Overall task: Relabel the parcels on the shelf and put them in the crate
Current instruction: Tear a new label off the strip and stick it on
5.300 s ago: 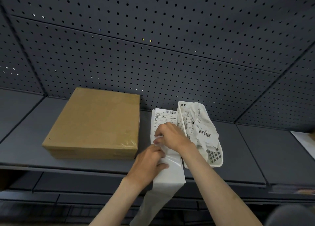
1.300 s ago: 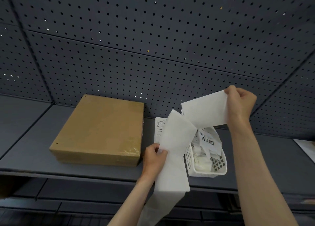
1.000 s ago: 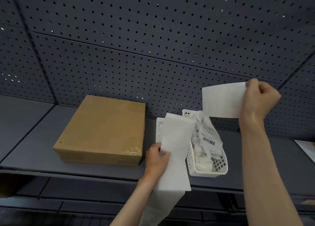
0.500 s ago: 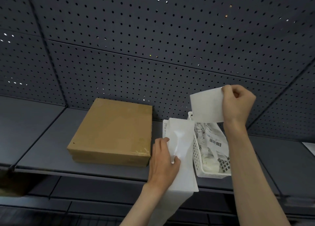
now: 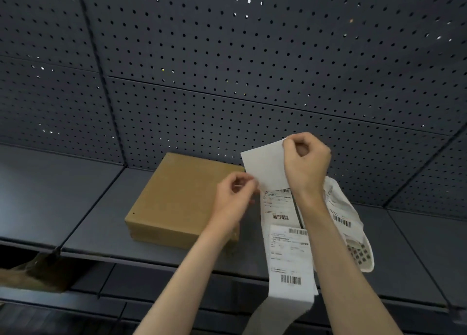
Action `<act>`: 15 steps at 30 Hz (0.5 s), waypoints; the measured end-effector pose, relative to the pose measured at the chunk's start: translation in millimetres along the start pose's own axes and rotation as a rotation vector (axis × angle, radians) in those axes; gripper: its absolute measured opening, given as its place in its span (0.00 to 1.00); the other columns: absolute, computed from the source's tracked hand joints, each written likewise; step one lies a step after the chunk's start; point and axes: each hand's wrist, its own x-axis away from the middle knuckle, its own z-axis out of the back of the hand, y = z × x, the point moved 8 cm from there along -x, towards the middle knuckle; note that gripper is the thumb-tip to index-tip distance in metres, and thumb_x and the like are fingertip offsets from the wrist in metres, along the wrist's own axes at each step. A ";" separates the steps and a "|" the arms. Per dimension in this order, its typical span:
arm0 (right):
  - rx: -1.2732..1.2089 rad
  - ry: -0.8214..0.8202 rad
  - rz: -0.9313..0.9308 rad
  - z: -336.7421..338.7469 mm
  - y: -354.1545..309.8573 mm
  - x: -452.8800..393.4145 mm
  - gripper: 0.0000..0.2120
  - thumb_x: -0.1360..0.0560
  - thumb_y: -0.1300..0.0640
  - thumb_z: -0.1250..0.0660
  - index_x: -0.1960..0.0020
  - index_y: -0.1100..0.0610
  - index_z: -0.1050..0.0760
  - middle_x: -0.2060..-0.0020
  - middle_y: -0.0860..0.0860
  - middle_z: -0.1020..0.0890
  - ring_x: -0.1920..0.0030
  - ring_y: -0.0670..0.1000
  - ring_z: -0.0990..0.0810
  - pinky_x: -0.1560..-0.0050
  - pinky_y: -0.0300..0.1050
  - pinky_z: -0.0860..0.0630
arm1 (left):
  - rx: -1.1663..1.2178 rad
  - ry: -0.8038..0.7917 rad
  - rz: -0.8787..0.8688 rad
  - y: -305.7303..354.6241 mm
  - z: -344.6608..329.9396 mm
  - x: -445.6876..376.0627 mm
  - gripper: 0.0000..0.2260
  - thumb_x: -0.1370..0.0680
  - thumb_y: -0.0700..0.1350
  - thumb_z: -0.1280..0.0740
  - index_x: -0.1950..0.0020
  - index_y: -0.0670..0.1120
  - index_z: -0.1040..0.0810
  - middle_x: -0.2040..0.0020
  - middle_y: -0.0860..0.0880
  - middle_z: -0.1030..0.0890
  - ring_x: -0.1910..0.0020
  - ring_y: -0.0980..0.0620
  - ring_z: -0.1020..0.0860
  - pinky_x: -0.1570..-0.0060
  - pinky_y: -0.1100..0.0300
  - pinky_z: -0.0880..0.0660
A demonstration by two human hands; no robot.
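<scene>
A flat brown cardboard parcel (image 5: 182, 198) lies on the grey shelf (image 5: 96, 218). Right of it a fan-fold strip of printed labels (image 5: 289, 256) hangs over the shelf's front edge. A torn-off white label sheet (image 5: 265, 167) is held in the air above the strip, blank side toward me. My right hand (image 5: 305, 162) pinches its upper right corner. My left hand (image 5: 235, 195) pinches its lower left corner, just over the parcel's right edge.
A white perforated basket (image 5: 364, 256) full of used labels and backing paper stands on the shelf right of the strip, partly behind my right forearm. Dark pegboard (image 5: 227, 56) backs the shelf. A brown object (image 5: 30, 276) shows at the lower left below the shelf.
My right hand tore one label off the strip and brought it down and left. My left hand let go of the strip and took the label's lower corner. The strip's printed side now faces up.
</scene>
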 end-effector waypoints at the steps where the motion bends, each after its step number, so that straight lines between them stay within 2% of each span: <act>1: -0.002 -0.013 0.046 -6.4 -5.3 5.5 0.08 0.25 0.67 0.33 0.60 0.58 0.20 0.67 0.46 0.18 0.65 0.40 0.21 0.60 0.36 0.23 | 0.051 0.005 0.035 4.2 6.1 -5.6 0.03 0.20 0.40 0.33 0.52 0.44 0.20 0.53 0.44 0.16 0.54 0.49 0.16 0.57 0.58 0.20; 4: 0.031 -0.059 0.217 -26.0 -22.4 24.5 0.06 0.25 0.65 0.33 0.60 0.59 0.21 0.66 0.49 0.18 0.62 0.48 0.19 0.58 0.47 0.20 | 0.252 0.015 0.138 12.7 25.1 -18.5 0.09 0.18 0.43 0.37 0.52 0.40 0.21 0.56 0.42 0.17 0.58 0.47 0.15 0.61 0.58 0.20; 7: 0.132 -0.144 0.417 -47.4 -40.0 49.7 0.06 0.24 0.62 0.33 0.59 0.58 0.21 0.63 0.47 0.20 0.62 0.47 0.21 0.61 0.45 0.23 | 0.319 -0.010 0.184 17.4 42.6 -25.4 0.16 0.17 0.50 0.39 0.49 0.38 0.21 0.57 0.43 0.17 0.62 0.49 0.16 0.62 0.58 0.20; 9: 0.207 -0.207 0.495 -62.5 -43.1 67.1 0.05 0.23 0.60 0.33 0.57 0.58 0.22 0.61 0.47 0.20 0.63 0.48 0.22 0.64 0.48 0.23 | 0.306 -0.035 0.197 19.9 50.6 -28.5 0.18 0.17 0.53 0.38 0.49 0.38 0.19 0.59 0.45 0.16 0.63 0.50 0.18 0.62 0.59 0.21; 12: 0.280 -0.274 0.571 -79.8 -42.8 90.9 0.06 0.22 0.58 0.35 0.56 0.57 0.22 0.60 0.46 0.20 0.65 0.48 0.23 0.68 0.50 0.24 | 0.271 -0.013 0.214 22.4 64.2 -31.3 0.15 0.20 0.52 0.34 0.51 0.40 0.17 0.61 0.47 0.16 0.64 0.51 0.20 0.59 0.59 0.23; 14: 0.311 -0.319 0.605 -88.9 -42.6 105.5 0.06 0.21 0.58 0.36 0.55 0.57 0.22 0.59 0.47 0.20 0.66 0.48 0.24 0.70 0.49 0.25 | 0.224 0.016 0.206 22.1 73.6 -33.1 0.11 0.21 0.47 0.32 0.49 0.38 0.19 0.60 0.46 0.16 0.63 0.50 0.21 0.59 0.57 0.25; 15: 0.325 -0.339 0.611 -92.7 -41.6 111.3 0.06 0.21 0.58 0.35 0.55 0.57 0.22 0.58 0.47 0.19 0.66 0.48 0.24 0.70 0.49 0.25 | 0.200 0.031 0.194 22.2 78.1 -33.6 0.07 0.21 0.44 0.32 0.51 0.40 0.21 0.62 0.47 0.17 0.64 0.50 0.22 0.61 0.57 0.26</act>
